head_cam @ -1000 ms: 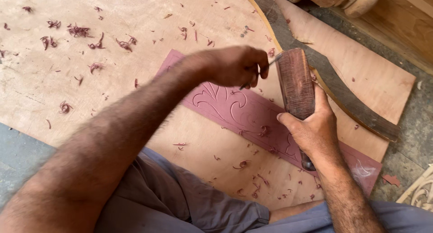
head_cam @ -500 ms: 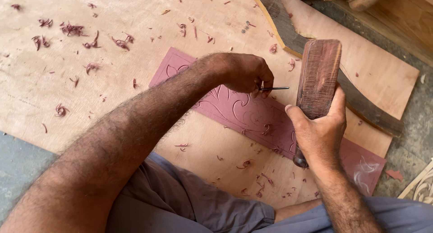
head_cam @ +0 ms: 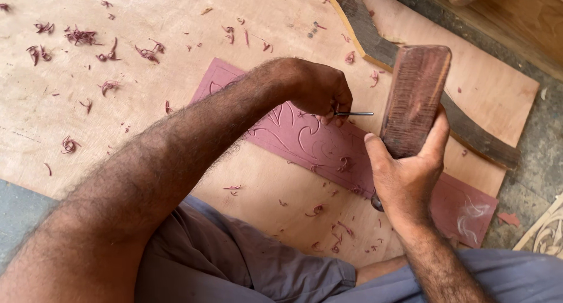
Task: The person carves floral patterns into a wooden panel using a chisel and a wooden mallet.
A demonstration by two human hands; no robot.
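Gripping tight, the right hand (head_cam: 404,183) is clutching a dark reddish-brown wooden mallet block (head_cam: 414,100), raised right of a thin steel chisel (head_cam: 353,113). That chisel is sitting pinched in the left hand (head_cam: 319,90), over a long maroon carved wooden panel (head_cam: 305,140) lying on pale plywood (head_cam: 88,127).

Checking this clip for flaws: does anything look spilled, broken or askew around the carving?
Nothing looks damaged. Reddish shavings lie scattered over the plywood sheet around the carved panel.
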